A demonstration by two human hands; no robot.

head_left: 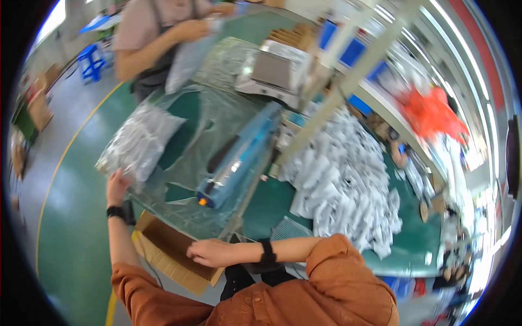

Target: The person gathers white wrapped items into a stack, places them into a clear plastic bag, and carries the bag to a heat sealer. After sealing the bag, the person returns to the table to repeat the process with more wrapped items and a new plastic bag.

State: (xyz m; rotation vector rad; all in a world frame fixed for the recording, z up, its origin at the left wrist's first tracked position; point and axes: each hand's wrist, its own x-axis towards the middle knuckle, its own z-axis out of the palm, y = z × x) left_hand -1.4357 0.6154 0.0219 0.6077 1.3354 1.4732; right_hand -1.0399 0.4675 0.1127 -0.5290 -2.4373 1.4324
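My left hand [118,188] is at the near edge of a clear plastic bag [144,141] full of white pieces, its fingers closed on the bag's edge. The bag lies at the left side of the table. My right hand [209,252] is held over an open cardboard box [174,247] below the table's near edge. Its fingers are loosely bent and slightly apart, with nothing seen in them. A long blue bag sealer [239,157] stands on the table to the right of the bag, over clear plastic sheeting [179,176].
A big heap of white pieces [342,179] covers the table's right part. A scale [272,73] stands at the back. A slanting post [326,106] rises beside the sealer. Across the table a person [163,43] holds a clear bag [190,62]. A blue stool [91,63] stands far left.
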